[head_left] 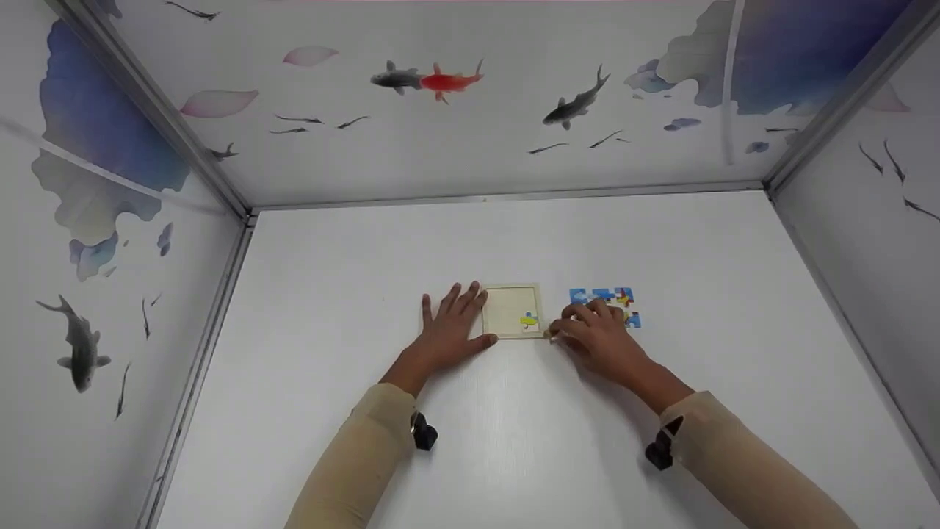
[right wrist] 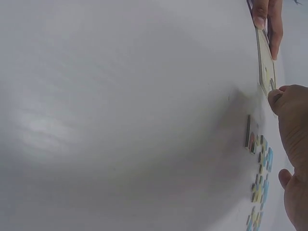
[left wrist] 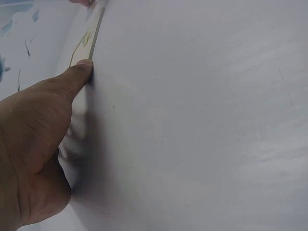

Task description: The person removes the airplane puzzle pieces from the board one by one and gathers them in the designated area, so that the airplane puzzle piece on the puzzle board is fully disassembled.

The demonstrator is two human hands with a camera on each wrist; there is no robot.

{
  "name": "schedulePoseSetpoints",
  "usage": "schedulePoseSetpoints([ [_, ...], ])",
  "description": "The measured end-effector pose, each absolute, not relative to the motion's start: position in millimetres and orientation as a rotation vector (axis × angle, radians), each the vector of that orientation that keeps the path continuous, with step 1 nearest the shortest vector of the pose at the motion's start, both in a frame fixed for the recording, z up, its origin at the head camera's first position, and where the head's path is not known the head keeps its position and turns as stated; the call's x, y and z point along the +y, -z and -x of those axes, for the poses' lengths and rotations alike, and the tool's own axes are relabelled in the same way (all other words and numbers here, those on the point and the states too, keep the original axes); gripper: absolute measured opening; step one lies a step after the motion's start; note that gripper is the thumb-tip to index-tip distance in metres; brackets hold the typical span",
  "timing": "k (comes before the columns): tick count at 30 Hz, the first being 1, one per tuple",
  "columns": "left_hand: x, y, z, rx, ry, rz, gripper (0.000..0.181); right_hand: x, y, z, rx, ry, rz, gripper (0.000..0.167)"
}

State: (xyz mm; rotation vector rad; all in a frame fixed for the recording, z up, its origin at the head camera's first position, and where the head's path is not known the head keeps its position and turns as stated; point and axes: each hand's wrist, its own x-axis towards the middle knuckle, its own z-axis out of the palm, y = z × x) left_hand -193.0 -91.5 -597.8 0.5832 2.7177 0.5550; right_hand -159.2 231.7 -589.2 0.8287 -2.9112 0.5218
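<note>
A shallow square wooden puzzle tray (head_left: 507, 312) lies on the white table, with one yellow-and-blue puzzle piece (head_left: 529, 320) in its lower right corner. My left hand (head_left: 448, 330) rests spread along the tray's left edge, its thumb touching the lower left corner. Beside the lower right corner, the fingertips of my right hand (head_left: 598, 342) come together on a small puzzle piece (head_left: 548, 335), mostly hidden by the fingers. Blue jigsaw pieces (head_left: 602, 294) lie beyond and under the right hand, which covers part of them. They show in the right wrist view as loose pieces (right wrist: 260, 187).
The white tabletop (head_left: 499, 441) spreads around the tray. Upright panels (head_left: 507, 132) printed with fish and petals enclose it at the back and both sides. A dark wrist device (head_left: 424, 432) sits by the left sleeve, and another (head_left: 659, 452) by the right.
</note>
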Motion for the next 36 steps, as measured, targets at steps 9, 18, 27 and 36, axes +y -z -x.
schedulePoseSetpoints([
  [9, -90, 598, 194, 2.722, -0.566, -0.597, 0.091, 257, 588, 150, -2.887, -0.522, -0.831, 0.037],
  [18, -91, 596, 192, 2.721, -0.549, -0.559, 0.09, 278, 585, 141, -2.957, -0.549, -0.763, 0.035],
  [27, -91, 600, 194, 2.711, -0.557, -0.569, 0.092, 297, 589, 133, -2.948, -0.548, -0.738, 0.032],
  [36, -91, 600, 194, 2.705, -0.543, -0.575, 0.091, 310, 593, 128, -2.954, -0.552, -0.702, 0.027],
])
